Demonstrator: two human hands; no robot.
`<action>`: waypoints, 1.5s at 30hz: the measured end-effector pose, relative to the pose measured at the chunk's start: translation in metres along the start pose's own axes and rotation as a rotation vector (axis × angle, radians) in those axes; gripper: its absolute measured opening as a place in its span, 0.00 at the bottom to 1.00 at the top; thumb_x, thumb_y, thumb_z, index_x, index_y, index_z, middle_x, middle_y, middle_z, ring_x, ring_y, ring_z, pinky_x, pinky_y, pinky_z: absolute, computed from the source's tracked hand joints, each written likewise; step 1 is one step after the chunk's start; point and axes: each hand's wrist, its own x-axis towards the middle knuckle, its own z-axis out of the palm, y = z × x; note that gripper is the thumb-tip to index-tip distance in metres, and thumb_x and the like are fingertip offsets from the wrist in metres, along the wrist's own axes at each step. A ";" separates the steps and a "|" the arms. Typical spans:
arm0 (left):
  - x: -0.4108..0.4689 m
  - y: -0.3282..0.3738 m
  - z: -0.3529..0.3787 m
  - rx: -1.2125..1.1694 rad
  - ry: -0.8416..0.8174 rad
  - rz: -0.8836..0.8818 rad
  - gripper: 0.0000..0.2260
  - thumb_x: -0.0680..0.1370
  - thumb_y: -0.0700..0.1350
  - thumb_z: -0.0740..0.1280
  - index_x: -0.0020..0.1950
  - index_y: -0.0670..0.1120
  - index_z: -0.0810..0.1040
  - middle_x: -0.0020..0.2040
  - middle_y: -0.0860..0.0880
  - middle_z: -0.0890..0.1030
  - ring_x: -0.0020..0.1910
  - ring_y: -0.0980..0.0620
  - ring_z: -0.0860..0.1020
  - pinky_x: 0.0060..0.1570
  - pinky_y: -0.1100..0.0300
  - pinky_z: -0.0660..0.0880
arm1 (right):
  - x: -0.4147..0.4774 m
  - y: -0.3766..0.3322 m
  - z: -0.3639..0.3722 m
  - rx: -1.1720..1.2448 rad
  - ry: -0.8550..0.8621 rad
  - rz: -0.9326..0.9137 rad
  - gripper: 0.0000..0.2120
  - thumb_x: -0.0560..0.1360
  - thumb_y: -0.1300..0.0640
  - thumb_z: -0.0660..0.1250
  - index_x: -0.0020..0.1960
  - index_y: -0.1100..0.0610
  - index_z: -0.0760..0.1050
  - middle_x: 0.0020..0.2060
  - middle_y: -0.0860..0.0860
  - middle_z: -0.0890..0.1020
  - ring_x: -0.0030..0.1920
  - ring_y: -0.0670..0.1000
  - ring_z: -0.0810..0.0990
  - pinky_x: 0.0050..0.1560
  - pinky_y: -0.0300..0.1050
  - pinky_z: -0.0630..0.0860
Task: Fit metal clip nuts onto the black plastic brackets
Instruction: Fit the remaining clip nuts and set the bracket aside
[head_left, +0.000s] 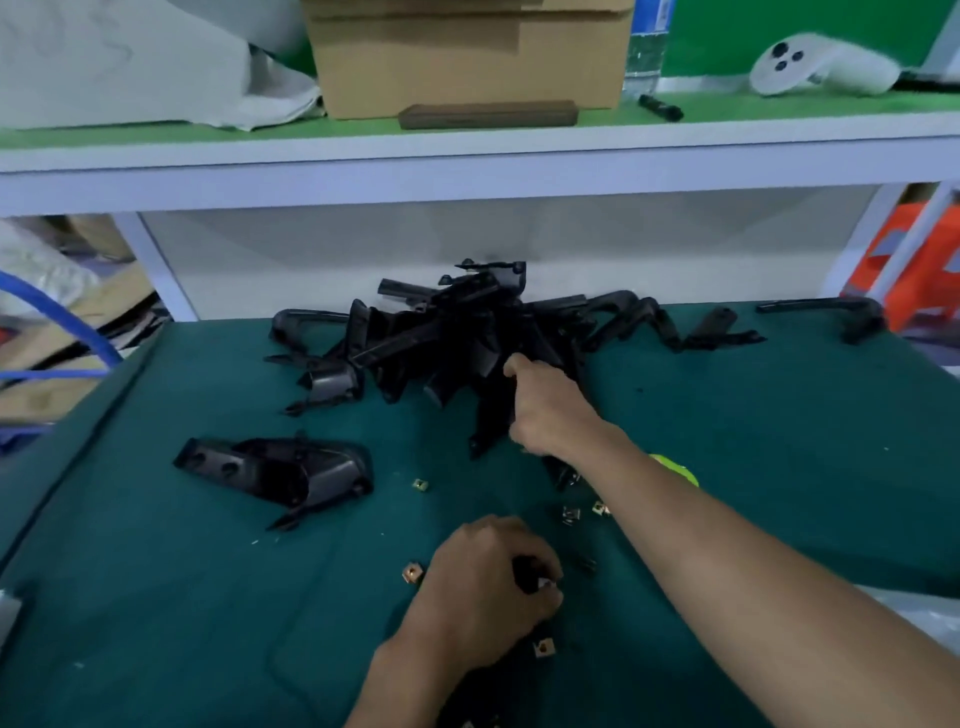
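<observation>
Head view: we see the right hand (545, 410) reaching far across the green table (208, 597) into the pile of brackets (457, 332). Its fingers curl round a bracket (491, 426) at the pile's near edge, thumb raised. Nearer to us, the left hand (483, 587) has its fingers curled, pinching a clip nut (544, 583) against a small black part we cannot make out. More clip nuts (413, 572) lie scattered on the table around that hand. A loose bracket (280, 470) lies alone to the left. On the far shelf stands a cardboard box (467, 57).
</observation>
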 end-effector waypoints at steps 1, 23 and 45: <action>0.000 0.000 -0.001 -0.009 -0.013 0.002 0.06 0.72 0.53 0.72 0.48 0.59 0.83 0.46 0.62 0.79 0.48 0.63 0.76 0.44 0.73 0.67 | -0.007 0.002 -0.006 0.057 0.051 -0.022 0.41 0.69 0.70 0.73 0.76 0.49 0.61 0.56 0.52 0.76 0.45 0.51 0.79 0.34 0.44 0.77; -0.019 0.005 -0.020 -0.604 0.505 -0.242 0.08 0.77 0.43 0.74 0.42 0.56 0.85 0.36 0.52 0.86 0.37 0.54 0.85 0.43 0.65 0.79 | -0.189 0.039 0.055 -0.071 0.383 -0.028 0.30 0.71 0.61 0.67 0.67 0.44 0.60 0.47 0.45 0.79 0.44 0.56 0.81 0.38 0.49 0.69; -0.040 -0.004 -0.018 0.130 0.233 -0.139 0.07 0.76 0.50 0.72 0.51 0.61 0.86 0.46 0.67 0.78 0.58 0.62 0.71 0.57 0.70 0.68 | -0.182 0.059 0.055 0.005 0.406 0.033 0.10 0.75 0.43 0.65 0.48 0.47 0.69 0.36 0.47 0.80 0.43 0.61 0.80 0.37 0.49 0.70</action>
